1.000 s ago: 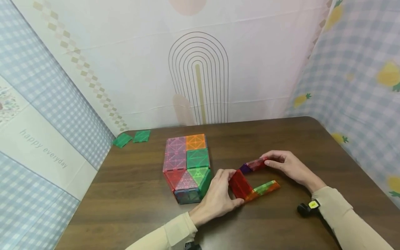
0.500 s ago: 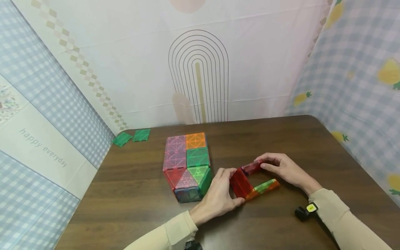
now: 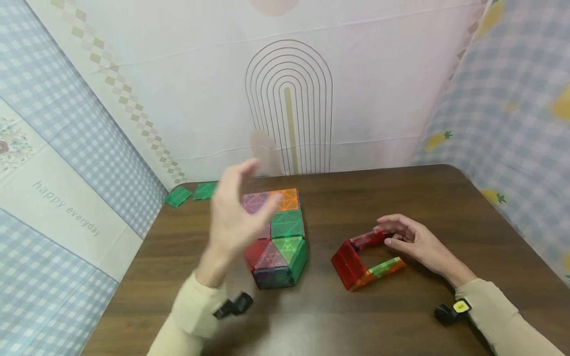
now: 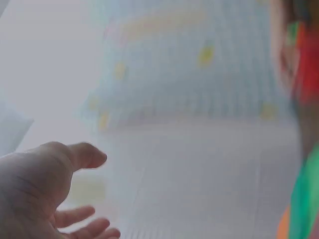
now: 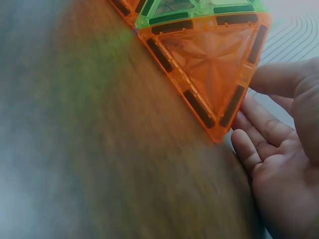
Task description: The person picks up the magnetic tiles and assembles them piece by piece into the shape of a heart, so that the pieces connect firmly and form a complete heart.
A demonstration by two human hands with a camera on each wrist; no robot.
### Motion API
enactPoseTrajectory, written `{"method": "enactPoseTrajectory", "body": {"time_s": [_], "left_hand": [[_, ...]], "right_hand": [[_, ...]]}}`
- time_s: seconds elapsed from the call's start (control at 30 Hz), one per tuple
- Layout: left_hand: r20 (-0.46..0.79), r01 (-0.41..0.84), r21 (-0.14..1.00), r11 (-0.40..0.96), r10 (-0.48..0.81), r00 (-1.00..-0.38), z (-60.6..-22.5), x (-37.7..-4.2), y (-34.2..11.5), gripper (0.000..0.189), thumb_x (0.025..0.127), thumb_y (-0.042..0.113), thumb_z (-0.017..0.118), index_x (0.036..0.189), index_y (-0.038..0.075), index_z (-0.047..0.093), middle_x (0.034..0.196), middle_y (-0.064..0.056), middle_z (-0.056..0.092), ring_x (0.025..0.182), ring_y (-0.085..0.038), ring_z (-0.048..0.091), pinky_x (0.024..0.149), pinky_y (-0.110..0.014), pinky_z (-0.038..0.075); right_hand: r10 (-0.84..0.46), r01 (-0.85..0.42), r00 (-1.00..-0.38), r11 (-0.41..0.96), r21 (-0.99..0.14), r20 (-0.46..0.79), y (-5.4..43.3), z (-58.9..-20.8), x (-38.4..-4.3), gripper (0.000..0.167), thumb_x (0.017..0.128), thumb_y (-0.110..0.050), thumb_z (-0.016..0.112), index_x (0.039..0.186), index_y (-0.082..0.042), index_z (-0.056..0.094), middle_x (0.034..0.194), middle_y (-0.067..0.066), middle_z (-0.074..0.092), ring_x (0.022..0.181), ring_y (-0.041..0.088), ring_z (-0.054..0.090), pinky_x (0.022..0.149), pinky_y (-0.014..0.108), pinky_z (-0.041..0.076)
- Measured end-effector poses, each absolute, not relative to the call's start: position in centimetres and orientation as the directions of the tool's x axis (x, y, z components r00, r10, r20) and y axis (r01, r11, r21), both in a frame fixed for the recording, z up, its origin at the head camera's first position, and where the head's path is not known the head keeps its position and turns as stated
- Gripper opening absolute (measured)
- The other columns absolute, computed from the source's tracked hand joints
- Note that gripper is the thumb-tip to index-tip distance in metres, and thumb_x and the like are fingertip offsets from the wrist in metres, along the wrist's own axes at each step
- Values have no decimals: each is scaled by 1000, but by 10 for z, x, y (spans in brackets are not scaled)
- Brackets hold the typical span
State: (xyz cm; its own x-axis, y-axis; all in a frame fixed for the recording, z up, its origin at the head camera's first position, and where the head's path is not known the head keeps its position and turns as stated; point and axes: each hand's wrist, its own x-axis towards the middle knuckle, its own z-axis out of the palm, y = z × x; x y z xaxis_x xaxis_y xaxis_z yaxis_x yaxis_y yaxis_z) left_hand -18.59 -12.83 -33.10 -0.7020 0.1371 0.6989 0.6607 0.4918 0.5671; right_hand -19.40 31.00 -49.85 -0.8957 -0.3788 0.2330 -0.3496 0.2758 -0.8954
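Observation:
My right hand (image 3: 414,242) pinches the far end of an upright strip of red magnetic tiles (image 3: 367,239), thumb near and fingers behind. That strip joins a red square panel (image 3: 348,264), from whose near end a green and orange strip (image 3: 385,268) runs rightward, making a three-sided shape. In the right wrist view an orange triangular tile (image 5: 212,64) hides part of the grip. My left hand (image 3: 236,212) is raised and blurred, thumb and fingers spread, holding nothing. It overlaps the left side of a low magnetic-tile block (image 3: 287,225) in purple, orange, green and red.
Two loose green tiles (image 3: 178,196) lie at the back left corner of the brown table (image 3: 378,316). A pale printed cloth (image 3: 369,99) hangs behind it, with checked cloth at both sides. Each wrist wears a small black camera.
My left hand has let go of the red square panel and risen leftward over the block. The right hand first shifted the red strip in toward the panel, then moved slightly right.

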Motion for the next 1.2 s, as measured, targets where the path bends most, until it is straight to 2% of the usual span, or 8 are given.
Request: {"method": "enactPoseTrajectory", "body": {"time_s": [0.17, 0.33, 0.47, 0.67, 0.9, 1.03, 1.13, 1.2], "left_hand": [[649, 513, 645, 567, -52, -759, -346, -243, -207, 73, 92, 29, 91, 154, 3, 60, 145, -17, 67, 136, -32, 63, 119, -50, 50], [485, 319, 705, 633, -102, -868, -388, -285, -260, 80, 97, 35, 86, 161, 3, 52, 159, -20, 58, 148, -40, 54, 124, -55, 44], [374, 217, 683, 698, -78, -924, -424, -306, -282, 84, 100, 40, 82, 166, 2, 45, 166, -24, 49, 154, -45, 46, 127, -61, 38], [222, 162, 626, 762, 25, -975, -467, -326, -301, 95, 103, 48, 76, 169, -5, 34, 169, -35, 36, 158, -55, 34, 128, -70, 30], [125, 142, 603, 785, 83, -989, -510, -352, -329, 120, 96, 75, 73, 174, -1, 23, 175, -35, 27, 160, -58, 28, 127, -73, 29], [76, 140, 565, 813, 117, -990, -496, -340, -322, 106, 105, 59, 71, 173, -6, 22, 177, -35, 23, 163, -56, 23, 130, -72, 25], [97, 154, 540, 827, 121, -988, -483, -326, -310, 87, 108, 41, 72, 167, -11, 35, 173, -36, 29, 161, -56, 27, 131, -69, 25], [141, 166, 532, 831, 107, -984, -484, -323, -309, 76, 107, 36, 75, 160, -11, 48, 166, -36, 39, 156, -56, 35, 130, -68, 28]], "right_hand": [[-363, -333, -900, 214, -918, 242, 315, -499, -188, 48, 107, 4, 69, 152, 6, 55, 143, 18, 69, 126, 19, 70, 96, 23, 60], [-353, -332, -903, 204, -921, 247, 318, -499, -185, 47, 107, 5, 67, 152, 8, 55, 143, 18, 70, 127, 18, 70, 99, 21, 58], [-355, -341, -899, 193, -920, 258, 319, -499, -184, 45, 107, 6, 66, 151, 10, 54, 140, 16, 71, 126, 17, 71, 99, 21, 58], [-376, -344, -888, 156, -926, 266, 318, -498, -184, 43, 108, 7, 64, 150, 13, 53, 139, 17, 71, 125, 18, 71, 99, 25, 61], [-379, -357, -879, 124, -926, 289, 315, -494, -184, 42, 108, 8, 63, 148, 16, 53, 136, 18, 72, 123, 21, 73, 98, 26, 62], [-375, -361, -880, 131, -923, 292, 314, -494, -184, 41, 108, 8, 63, 147, 14, 55, 136, 19, 72, 123, 22, 73, 98, 26, 62], [-377, -363, -880, 138, -922, 290, 315, -495, -183, 40, 109, 7, 63, 147, 14, 56, 136, 20, 71, 123, 22, 73, 98, 26, 62], [-375, -357, -882, 139, -924, 284, 315, -496, -183, 40, 109, 6, 63, 148, 13, 56, 136, 19, 72, 123, 21, 72, 98, 26, 61]]}}
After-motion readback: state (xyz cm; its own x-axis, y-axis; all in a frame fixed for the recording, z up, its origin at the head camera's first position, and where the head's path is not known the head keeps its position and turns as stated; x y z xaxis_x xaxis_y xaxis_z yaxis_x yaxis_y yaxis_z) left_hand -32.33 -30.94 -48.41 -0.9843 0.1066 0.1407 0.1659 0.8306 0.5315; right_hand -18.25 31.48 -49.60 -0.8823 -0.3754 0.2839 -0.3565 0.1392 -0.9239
